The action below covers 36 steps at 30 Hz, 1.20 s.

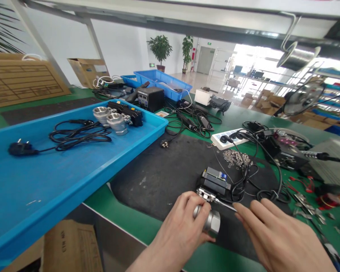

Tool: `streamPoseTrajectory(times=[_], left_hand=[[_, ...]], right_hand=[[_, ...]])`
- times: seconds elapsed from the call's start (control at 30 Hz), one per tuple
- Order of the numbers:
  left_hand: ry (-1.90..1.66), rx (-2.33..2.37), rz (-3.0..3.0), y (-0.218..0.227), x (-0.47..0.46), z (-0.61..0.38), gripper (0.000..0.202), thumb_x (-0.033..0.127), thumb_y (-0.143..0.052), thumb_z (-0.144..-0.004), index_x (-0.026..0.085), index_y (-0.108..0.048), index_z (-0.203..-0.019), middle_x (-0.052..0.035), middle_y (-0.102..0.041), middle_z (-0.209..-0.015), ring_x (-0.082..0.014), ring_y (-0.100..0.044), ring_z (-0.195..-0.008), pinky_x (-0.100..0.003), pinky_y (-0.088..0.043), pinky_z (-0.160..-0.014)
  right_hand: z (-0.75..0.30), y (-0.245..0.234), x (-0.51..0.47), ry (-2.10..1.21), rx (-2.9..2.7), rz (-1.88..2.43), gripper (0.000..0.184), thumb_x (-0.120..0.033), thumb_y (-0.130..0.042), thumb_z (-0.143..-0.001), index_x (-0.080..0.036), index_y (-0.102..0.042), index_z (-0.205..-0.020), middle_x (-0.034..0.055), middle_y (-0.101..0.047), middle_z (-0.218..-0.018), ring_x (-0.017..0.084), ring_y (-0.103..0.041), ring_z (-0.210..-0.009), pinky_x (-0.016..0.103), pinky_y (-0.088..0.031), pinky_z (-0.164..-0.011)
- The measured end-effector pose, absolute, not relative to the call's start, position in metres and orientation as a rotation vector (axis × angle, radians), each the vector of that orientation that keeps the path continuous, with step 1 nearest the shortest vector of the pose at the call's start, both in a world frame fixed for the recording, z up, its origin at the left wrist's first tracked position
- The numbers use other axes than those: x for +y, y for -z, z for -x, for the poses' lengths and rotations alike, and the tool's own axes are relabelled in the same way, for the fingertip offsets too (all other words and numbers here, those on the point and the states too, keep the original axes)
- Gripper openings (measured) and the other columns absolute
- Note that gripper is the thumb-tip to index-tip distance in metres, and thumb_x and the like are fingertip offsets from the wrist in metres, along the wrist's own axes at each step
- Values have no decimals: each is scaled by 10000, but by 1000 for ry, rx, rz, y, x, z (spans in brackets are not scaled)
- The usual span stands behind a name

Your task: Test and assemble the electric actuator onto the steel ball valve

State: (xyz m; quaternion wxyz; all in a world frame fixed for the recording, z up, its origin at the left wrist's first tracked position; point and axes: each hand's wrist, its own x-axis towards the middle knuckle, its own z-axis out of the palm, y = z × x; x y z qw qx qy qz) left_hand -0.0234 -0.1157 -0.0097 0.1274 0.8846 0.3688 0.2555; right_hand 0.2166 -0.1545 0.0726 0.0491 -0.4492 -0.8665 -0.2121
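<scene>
My left hand (179, 226) is wrapped round a silver metal valve fitting (209, 220) near the front of the black mat (164, 173). The fitting joins a black actuator box (214, 181) with cables running from it. My right hand (274, 234) hovers just right of the fitting, fingers stretched out and together, and its fingertips pinch a thin metal tool (226, 205) that points at the valve. A scatter of small metal washers (238, 158) lies beyond the box.
A large blue tray (59, 177) at left holds a coiled power cable (73, 133) and finished valve units (116, 120). A white power strip (229, 137), tangled cables, a black power supply (150, 99) and more blue trays (161, 81) sit behind. Tools and parts lie at right.
</scene>
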Motion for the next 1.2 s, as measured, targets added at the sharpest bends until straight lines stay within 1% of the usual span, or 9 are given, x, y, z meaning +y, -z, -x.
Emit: streamPoseTrajectory(times=[0.17, 0.27, 0.37, 0.53, 0.67, 0.9, 1.0, 1.1, 1.2], left_hand=[[-556, 1055, -2729, -9, -111, 25, 659, 468, -880, -732, 170, -554, -1221, -85, -582, -1140, -307, -547, -1079, -483, -569, -940], [-432, 1018, -2817, -19, -105, 25, 651, 530, -855, -744, 182, -557, -1208, -82, -576, -1120, -306, -579, -1005, -487, -589, -855], [-336, 982, -2915, -23, -97, 25, 681, 589, -834, -741, 185, -551, -1210, -81, -573, -1127, -305, -610, -954, -475, -602, -783], [-327, 740, -3165, -17, -82, 30, 594, 647, -656, -882, 160, -570, -1211, -83, -590, -1072, -258, -635, -836, -399, -570, -681], [-461, 559, -3269, -11, -74, 33, 513, 618, -507, -980, 150, -603, -1166, -82, -600, -1010, -217, -623, -764, -364, -525, -642], [-502, 500, -3256, -2, -71, 34, 513, 610, -461, -998, 154, -599, -1188, -81, -602, -1001, -238, -636, -792, -383, -548, -691], [-519, 601, -3165, 1, -74, 34, 566, 673, -443, -977, 173, -583, -1203, -80, -589, -994, -247, -637, -818, -390, -560, -710], [-519, 708, -3117, 0, -78, 35, 623, 729, -445, -946, 176, -568, -1208, -95, -576, -1025, -253, -636, -864, -392, -570, -740], [-484, 749, -3116, -4, -82, 33, 590, 718, -523, -920, 205, -558, -1209, -86, -569, -1046, -254, -628, -867, -396, -571, -744]], right_hand=[[-206, -83, -143, 538, -2678, 1440, 307, -90, -575, -791, -246, -642, -1048, 31, -631, -848, 248, -584, -768, 378, -376, -612], [-204, -85, -139, 489, -2709, 1469, 206, -96, -616, -781, -272, -584, -882, 12, -602, -795, 254, -559, -724, 381, -285, -573], [-201, -82, -137, 462, -2743, 1454, 226, -69, -613, -759, -275, -531, -803, 7, -587, -747, 257, -544, -672, 376, -204, -558], [-201, -66, -136, 388, -2725, 1510, 222, -54, -548, -833, -268, -491, -815, -3, -569, -682, 234, -538, -574, 374, -119, -545], [-213, -38, -137, 227, -2692, 1428, 192, -106, -484, -962, -260, -484, -847, -21, -555, -705, 197, -512, -565, 362, -162, -563], [-223, 18, -140, -13, -2415, 1477, 211, -167, -399, -1074, -206, -532, -915, -1, -598, -756, 154, -551, -663, 302, -300, -629], [-221, 5, -142, 23, -2474, 1539, 227, -204, -393, -1086, -211, -543, -916, -5, -607, -758, 162, -560, -670, 305, -303, -627], [-223, -20, -148, 129, -2504, 1539, 187, -220, -399, -1088, -210, -573, -1020, -6, -625, -786, 171, -594, -688, 316, -292, -618], [-224, -43, -153, 248, -2528, 1543, 170, -240, -430, -1075, -223, -597, -1097, 5, -647, -830, 196, -642, -735, 334, -278, -617]])
